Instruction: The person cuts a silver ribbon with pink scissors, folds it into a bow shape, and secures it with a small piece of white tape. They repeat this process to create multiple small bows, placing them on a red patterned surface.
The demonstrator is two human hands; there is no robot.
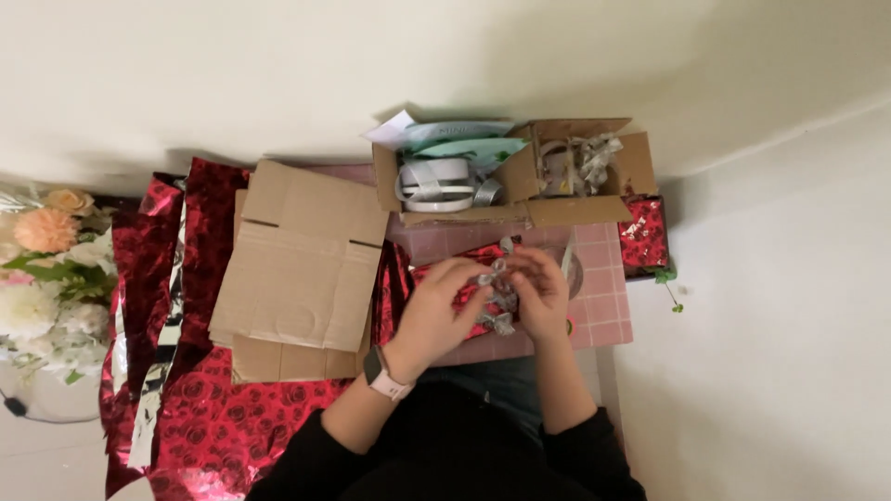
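Note:
My left hand (436, 311) and my right hand (543, 289) meet over a small box wrapped in shiny red rose-print paper (464, 301) on a pink gridded mat (603, 297). Both hands pinch a silver ribbon bow (497, 295) on top of the wrapped box. A watch with a pale strap is on my left wrist. The hands hide most of the box.
A flattened cardboard box (302, 269) lies left of the hands on a sheet of red rose wrapping paper (204, 408). An open cardboard box (520, 176) with ribbon rolls and silver ribbon stands behind. A small red box (643, 237) is at right; artificial flowers (51, 269) at far left.

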